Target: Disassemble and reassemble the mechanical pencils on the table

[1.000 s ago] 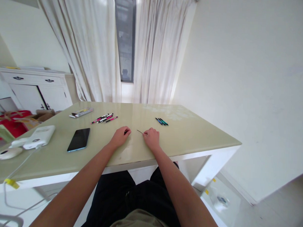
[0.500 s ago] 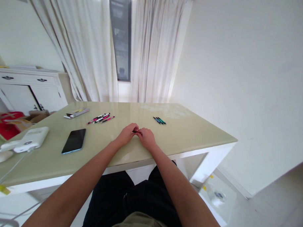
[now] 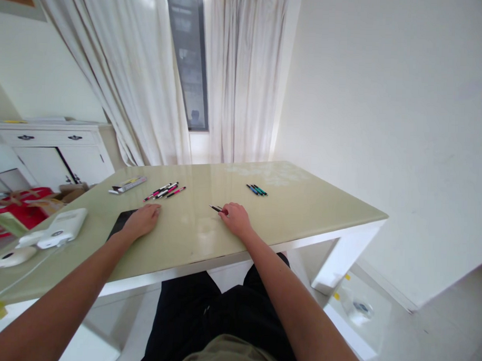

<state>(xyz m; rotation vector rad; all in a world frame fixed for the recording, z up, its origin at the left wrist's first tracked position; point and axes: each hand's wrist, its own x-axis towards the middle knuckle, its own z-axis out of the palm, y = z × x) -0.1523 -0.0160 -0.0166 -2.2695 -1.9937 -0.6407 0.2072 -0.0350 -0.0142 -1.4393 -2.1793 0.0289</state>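
A home room, with draped curtains (image 3: 137,82) and drawered cabinet (image 3: 44,160).

No legible text, no readable labels

Hands (image 3: 236,219) parted (left one (image 3: 143,220) near pink pens (image 3: 167,190))

Slim, dark, pen-like piece (image 3: 215,208) aslant in the right grip (image 3: 236,218), tip leftward
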